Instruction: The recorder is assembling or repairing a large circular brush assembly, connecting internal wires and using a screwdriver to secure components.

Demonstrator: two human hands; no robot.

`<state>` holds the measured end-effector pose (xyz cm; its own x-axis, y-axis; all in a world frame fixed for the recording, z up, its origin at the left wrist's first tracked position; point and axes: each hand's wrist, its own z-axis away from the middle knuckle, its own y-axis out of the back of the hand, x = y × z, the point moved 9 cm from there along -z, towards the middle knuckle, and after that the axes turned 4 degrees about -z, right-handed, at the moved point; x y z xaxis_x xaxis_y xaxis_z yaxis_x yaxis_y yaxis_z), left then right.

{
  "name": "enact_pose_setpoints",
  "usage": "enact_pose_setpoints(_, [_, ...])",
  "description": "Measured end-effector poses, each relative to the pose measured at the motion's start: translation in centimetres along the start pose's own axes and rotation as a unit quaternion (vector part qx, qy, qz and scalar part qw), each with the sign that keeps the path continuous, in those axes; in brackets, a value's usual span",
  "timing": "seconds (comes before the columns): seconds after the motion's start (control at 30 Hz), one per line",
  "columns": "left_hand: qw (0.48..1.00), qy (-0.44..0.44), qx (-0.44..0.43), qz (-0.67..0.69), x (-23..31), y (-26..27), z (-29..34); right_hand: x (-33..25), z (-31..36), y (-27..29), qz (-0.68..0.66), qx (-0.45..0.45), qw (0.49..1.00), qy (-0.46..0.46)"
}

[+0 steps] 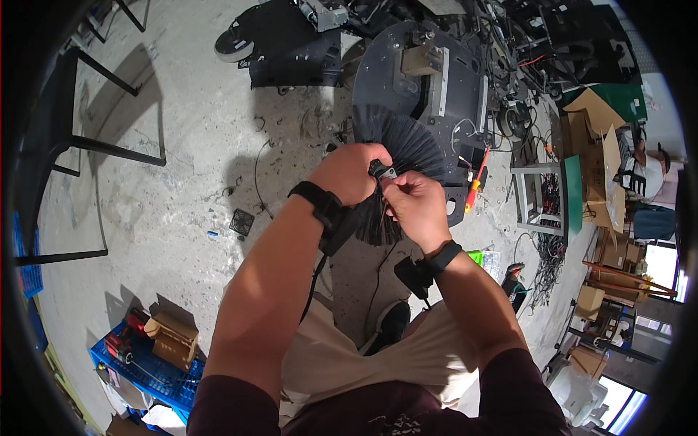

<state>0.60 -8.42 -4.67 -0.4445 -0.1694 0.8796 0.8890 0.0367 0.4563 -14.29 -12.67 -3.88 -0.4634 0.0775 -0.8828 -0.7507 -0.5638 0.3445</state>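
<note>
Above the concrete floor [182, 174], the left hand [350, 173], fingers curled, is seemingly steadying the black brush [416, 142], while the right hand [422, 207] is pinching a small metal piece [390, 174] at the brush's middle.

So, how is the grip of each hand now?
Left hand: grip closed on the black brush.
Right hand: grip closed at the small metal piece, contents hidden.

Black long-bristled brush [408, 142], fanned out wide
</note>
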Motion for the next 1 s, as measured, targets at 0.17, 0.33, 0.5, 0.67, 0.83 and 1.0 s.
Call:
enact_pose_setpoints(0.17, [1.000,-0.007,0.007,0.004,-0.4,-0.1,0.1,-2.7,0.5,0.2,0.150,0.037,0.979,0.132])
enact_pose_setpoints(0.33, [1.000,-0.004,0.007,0.003,-0.2,-0.2,-0.2,-1.7,0.7,0.3,0.144,0.041,0.982,0.111])
enact_pose_setpoints(0.5, [0.994,-0.029,0.079,0.063,1.0,0.3,0.0,-3.0,3.2,-1.1,0.317,-0.021,0.919,0.236])
enact_pose_setpoints(0.67, [0.996,-0.010,0.085,0.015,0.0,-0.2,-0.8,-4.2,4.0,-1.1,0.387,-0.058,0.885,0.252])
enact_pose_setpoints(0.83, [0.996,-0.025,0.089,0.014,0.0,-0.3,-1.0,-4.9,4.2,-1.0,0.356,-0.086,0.887,0.282])
enact_pose_setpoints(1.0, [0.995,-0.003,0.100,0.008,-0.1,-1.3,-1.8,-3.7,2.0,0.5,0.362,-0.083,0.868,0.329])
